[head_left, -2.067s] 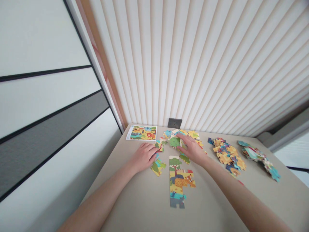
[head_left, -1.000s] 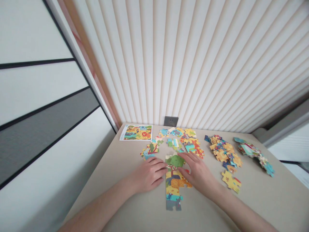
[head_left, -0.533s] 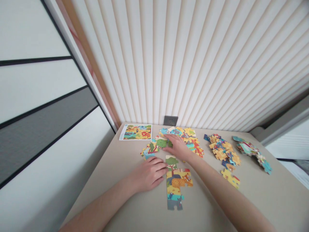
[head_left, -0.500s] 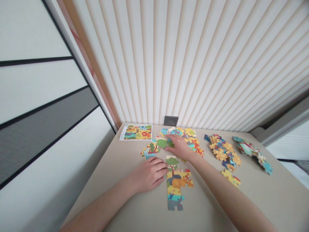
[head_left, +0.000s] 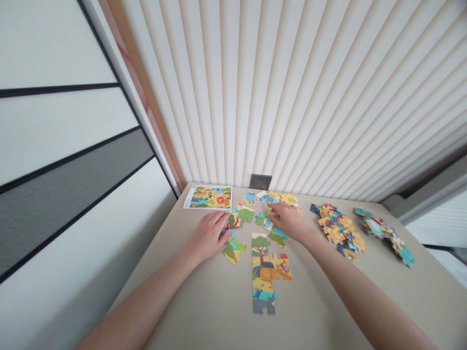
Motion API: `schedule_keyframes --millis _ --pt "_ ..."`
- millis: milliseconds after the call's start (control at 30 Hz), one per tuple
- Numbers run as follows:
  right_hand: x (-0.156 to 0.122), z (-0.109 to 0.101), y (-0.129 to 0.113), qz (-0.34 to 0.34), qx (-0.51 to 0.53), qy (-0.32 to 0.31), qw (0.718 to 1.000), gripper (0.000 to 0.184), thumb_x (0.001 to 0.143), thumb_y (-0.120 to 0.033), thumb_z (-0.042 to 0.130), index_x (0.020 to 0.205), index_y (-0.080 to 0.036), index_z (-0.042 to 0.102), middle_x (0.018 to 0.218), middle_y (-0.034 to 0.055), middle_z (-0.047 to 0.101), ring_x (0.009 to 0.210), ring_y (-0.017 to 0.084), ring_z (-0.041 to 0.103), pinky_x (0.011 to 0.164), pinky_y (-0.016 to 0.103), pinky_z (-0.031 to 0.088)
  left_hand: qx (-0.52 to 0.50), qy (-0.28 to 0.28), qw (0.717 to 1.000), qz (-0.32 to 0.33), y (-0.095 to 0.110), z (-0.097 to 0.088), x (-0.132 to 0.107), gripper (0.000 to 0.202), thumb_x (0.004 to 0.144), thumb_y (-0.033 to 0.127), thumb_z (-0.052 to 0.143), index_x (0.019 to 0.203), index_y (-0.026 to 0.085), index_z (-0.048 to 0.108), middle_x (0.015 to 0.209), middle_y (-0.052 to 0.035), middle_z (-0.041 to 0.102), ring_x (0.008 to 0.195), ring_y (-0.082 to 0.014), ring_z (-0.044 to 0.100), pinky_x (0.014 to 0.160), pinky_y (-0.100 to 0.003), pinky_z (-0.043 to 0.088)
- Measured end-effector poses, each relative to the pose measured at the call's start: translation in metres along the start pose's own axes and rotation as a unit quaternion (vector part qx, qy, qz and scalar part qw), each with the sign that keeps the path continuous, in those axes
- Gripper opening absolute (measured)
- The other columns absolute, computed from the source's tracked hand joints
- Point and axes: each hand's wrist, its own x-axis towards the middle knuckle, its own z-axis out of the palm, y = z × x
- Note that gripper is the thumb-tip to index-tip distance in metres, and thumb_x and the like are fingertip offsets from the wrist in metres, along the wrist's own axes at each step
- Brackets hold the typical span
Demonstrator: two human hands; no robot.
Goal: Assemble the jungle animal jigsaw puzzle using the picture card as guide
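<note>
A long strip of joined jigsaw pieces [head_left: 264,272] lies on the table in front of me, showing a tree, a leopard and a grey animal at its lower end. My left hand [head_left: 207,236] rests flat with its fingertips on a small group of pieces [head_left: 231,222], just below a printed picture card [head_left: 207,197]. A loose green and yellow piece [head_left: 232,251] lies by that hand. My right hand [head_left: 288,221] reaches down with its fingertips among scattered pieces [head_left: 265,219]. Whether those fingers pinch a piece is hidden.
The beige table [head_left: 197,301] ends at a wall of white pleated panels, with a dark wall socket [head_left: 260,181] above its far edge. Two heaps of puzzle pieces [head_left: 339,231] [head_left: 383,234] lie to the right. A pale sliding panel runs along the left.
My left hand has moved up and left, away from the strip, to the pieces below the card. My right hand has shifted right. The yellow pieces below the right heap no longer show.
</note>
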Motion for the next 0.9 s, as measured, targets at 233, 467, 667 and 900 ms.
schedule_keyframes --millis 233,467,667,900 --pt "-0.021 0.003 -0.010 -0.029 -0.014 -0.014 0.999 0.049 0.096 -0.043 0.066 0.141 -0.024 0.061 0.137 0.0130 0.069 0.127 0.033 0.063 0.107 0.047 0.045 -0.008 -0.005 1.000 -0.005 -0.008 0.010 0.003 0.045 0.095 0.029 0.062 0.139 0.022 0.057 0.137 -0.0111 0.064 0.129 -0.0302 0.059 0.113 -0.051 0.045" --pt "-0.016 0.007 -0.033 -0.069 -0.023 -0.004 0.997 0.046 0.101 -0.035 0.057 0.145 -0.020 0.056 0.139 0.0142 0.068 0.127 0.031 0.062 0.116 0.047 0.036 -0.011 0.003 1.000 -0.012 -0.011 0.013 0.002 0.041 0.097 0.034 0.064 0.136 0.022 0.059 0.131 -0.0111 0.066 0.123 -0.0305 0.061 0.108 -0.051 0.049" --pt "0.003 -0.002 -0.007 0.010 -0.037 0.017 0.999 0.039 0.106 -0.037 0.047 0.141 -0.023 0.059 0.142 0.0106 0.065 0.132 0.025 0.058 0.115 0.038 0.038 -0.011 0.012 1.000 -0.009 -0.014 0.012 0.003 0.044 0.097 0.039 0.066 0.138 0.023 0.058 0.133 -0.0111 0.065 0.123 -0.0307 0.061 0.109 -0.050 0.048" --pt "0.017 -0.012 0.062 0.216 -0.073 0.008 0.974 0.057 0.097 -0.059 0.060 0.134 -0.016 0.062 0.126 0.0206 0.071 0.121 0.035 0.063 0.101 0.045 0.046 0.004 0.015 1.000 -0.009 -0.014 0.008 0.003 0.047 0.097 0.045 0.067 0.139 0.025 0.058 0.132 -0.0107 0.066 0.123 -0.0315 0.061 0.109 -0.051 0.047"
